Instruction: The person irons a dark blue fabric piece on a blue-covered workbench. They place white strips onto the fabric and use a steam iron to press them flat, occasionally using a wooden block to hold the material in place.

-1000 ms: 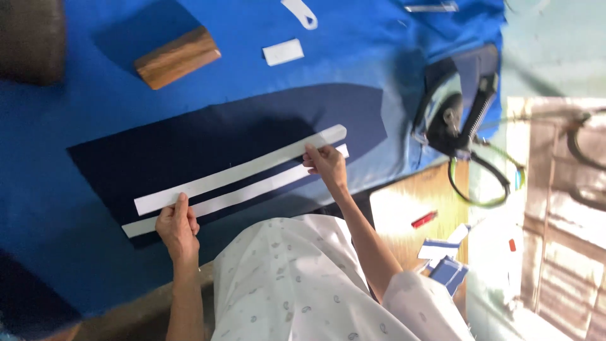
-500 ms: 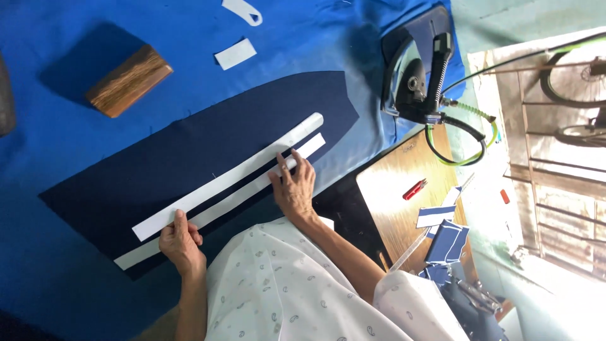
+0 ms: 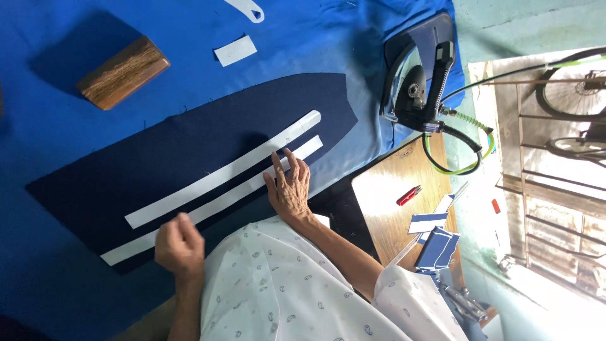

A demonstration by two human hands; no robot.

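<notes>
Daylight floods in from the barred window at right, blown out to glare at the lower corner; the wooden block casts a soft shadow, focus fairly sharp

Inventory, counted by kind:

- Long white strips: two, the upper white strip and the lower white strip, lying side by side on the navy cloth.
- Navy cloth panel: one.
- Wooden block: one.
- Small white rectangular patch: one.
- White looped piece at the top edge: one, partly cut off.
- Steam iron: one.
- Red pen-like item: one.
- Hands: two, left hand and right hand.
- Bicycle wheels behind the bars: two, partly seen.
</notes>
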